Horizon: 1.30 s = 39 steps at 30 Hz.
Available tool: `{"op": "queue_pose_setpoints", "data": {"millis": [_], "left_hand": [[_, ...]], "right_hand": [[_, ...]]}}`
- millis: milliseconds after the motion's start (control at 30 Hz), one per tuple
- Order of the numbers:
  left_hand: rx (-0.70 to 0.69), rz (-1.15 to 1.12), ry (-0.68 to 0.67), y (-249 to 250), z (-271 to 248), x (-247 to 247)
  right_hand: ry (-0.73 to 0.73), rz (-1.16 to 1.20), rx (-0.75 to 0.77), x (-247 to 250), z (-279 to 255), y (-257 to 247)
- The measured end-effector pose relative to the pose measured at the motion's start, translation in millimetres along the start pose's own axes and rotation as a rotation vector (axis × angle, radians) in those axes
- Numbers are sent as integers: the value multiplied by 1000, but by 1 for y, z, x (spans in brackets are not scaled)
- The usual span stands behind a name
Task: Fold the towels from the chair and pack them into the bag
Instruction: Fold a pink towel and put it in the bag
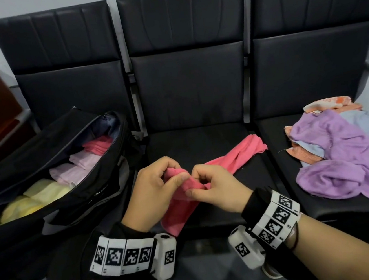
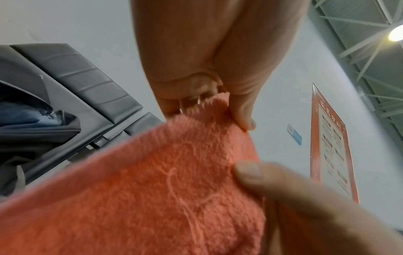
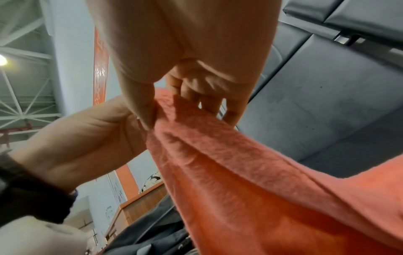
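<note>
Both hands are raised just above the front edge of the black padded middle seat (image 1: 194,106), close together, knuckles turned up and fingers curled inward. The left hand (image 1: 155,189) is closed on one bunched end of the coral-pink terry towel (image 1: 234,159), the cloth being pinched between thumb and curled fingers; in the left wrist view the thumb tip is seen pressed on the towel's edge (image 2: 218,110). The right hand (image 1: 215,185), at 3 o'clock from the left and almost touching it, is likewise clamped on the same bunched end, with its thumb laid under the fold and the cloth caught against the fingers (image 3: 209,101). From the two grips the towel is divided: one twisted length is stretched away toward 2 o'clock, lying across the seat cushion with its far corner at the seat's right edge, and the other part is hung toward 6 o'clock, below the wrists. At 9 o'clock from the hands, on the left seat, the open black fabric duffel bag (image 1: 75,198) is set, and folded yellow, pale pink and coral towels are packed in a row inside it. At 3 o'clock, on the right seat, a loose heap of unfolded towels (image 1: 341,149) is piled, lilac uppermost, with pale blue and orange ones beneath.
</note>
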<state>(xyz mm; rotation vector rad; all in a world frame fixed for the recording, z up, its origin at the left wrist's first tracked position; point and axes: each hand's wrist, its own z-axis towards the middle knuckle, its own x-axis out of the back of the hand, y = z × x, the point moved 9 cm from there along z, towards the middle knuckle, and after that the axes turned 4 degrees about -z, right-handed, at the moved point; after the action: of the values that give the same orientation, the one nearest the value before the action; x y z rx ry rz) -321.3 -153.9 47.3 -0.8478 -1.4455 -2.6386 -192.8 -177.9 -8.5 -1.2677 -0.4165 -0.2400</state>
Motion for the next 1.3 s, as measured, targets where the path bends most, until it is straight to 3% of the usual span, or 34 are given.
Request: {"op": "queue_pose_setpoints", "data": {"millis": [100,200,333,467,633,800,933,1167,1233,1300], "left_hand": [[-22,-7,99,3,1,16],[-3,-17,286,-6,2,54],[40,-13,492,-23,-3,104],[44,-12,608,-35,-10,126],[119,-22,685,-54,-14,127],[140,-12,723,-64,-18,135],[173,-23,702,-72,-19,135],[171,-20,710,-77,-20,133],[165,3,740,-78,-21,137],[154,14,779,-80,-22,143]], "right_hand": [[-89,-92,-22,-1,-4,14],[-98,-206,-106,16,-12,39],[20,-341,-175,67,-25,64],[219,-353,-214,118,-30,66],[214,-232,-158,118,-28,48],[148,-141,-202,105,-27,52],[162,-211,-200,102,-27,56],[460,-444,-47,136,-29,37],[457,-501,-68,143,-28,40],[361,-568,-152,139,-25,52]]}}
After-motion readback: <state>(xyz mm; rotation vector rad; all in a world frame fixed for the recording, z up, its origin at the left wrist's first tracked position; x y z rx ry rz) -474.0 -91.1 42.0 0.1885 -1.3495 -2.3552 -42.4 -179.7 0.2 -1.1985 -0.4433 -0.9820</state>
